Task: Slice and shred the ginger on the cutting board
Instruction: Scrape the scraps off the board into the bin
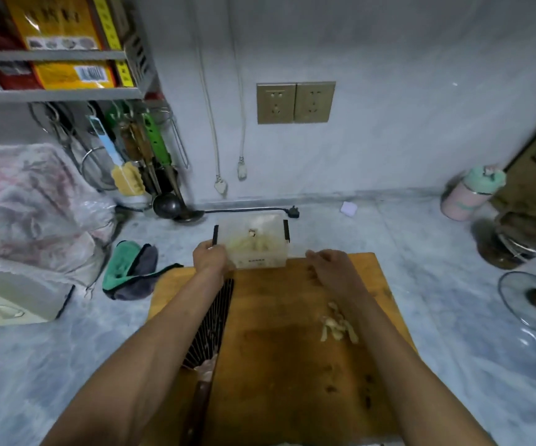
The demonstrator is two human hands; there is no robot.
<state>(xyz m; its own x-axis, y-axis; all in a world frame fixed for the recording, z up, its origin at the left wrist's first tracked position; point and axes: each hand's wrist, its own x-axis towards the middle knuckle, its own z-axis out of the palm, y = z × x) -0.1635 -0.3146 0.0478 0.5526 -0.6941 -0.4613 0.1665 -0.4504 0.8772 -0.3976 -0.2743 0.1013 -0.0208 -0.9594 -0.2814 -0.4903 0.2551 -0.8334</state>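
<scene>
Head view: my left hand (210,256) has its fingers curled round the clear box's (254,243) left edge, my right hand (331,268) hangs loosely curled at frame centre, ginger shreds (337,323) lying below it on the cutting board (276,349).

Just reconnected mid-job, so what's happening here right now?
A person stands over a wooden cutting board. Their left hand grips the edge of a clear plastic container at the board's far end; the right hand hovers beside it, fingers loose. A small pile of cut ginger lies on the board, and a knife rests under the left forearm.
</scene>
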